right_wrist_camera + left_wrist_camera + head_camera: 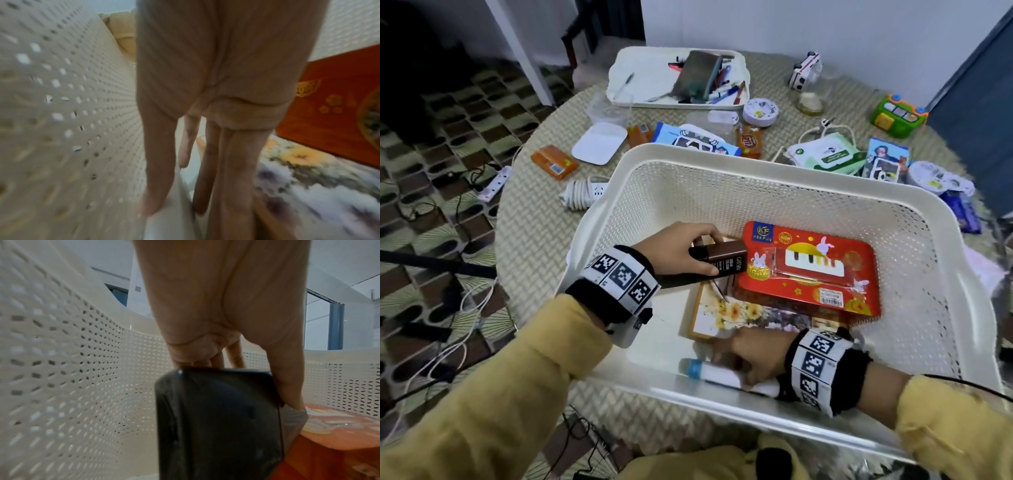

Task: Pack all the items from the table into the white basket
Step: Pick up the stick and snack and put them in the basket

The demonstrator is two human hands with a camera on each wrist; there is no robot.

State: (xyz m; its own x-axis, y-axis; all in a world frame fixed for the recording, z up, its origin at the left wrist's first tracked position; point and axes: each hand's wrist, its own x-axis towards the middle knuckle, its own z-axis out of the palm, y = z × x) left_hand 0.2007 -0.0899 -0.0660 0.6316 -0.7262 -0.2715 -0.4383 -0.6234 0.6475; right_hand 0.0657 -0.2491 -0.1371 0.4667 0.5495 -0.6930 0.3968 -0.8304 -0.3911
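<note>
The white basket [756,161] fills the middle of the head view. Inside it, my left hand [709,255] grips a brown box with a black cap [726,262] beside a red snack pack [808,274]. In the left wrist view the hand [246,386] has thumb and fingers clamped round the box's black end [216,426], close to the basket wall [61,369]. My right hand [736,363] holds a white tube with a blue band [705,373] low against the near wall. The right wrist view shows the hand [174,207] pinching the tube [170,227] next to a floral picture [308,186].
Behind the basket the round woven table holds a white tray of pens [616,68], an orange pack [554,161], a coiled power strip [585,193], wet wipes [825,154], a green toy [899,114], a round timer [760,111] and picture cards [887,161]. Cables lie on the floor at left.
</note>
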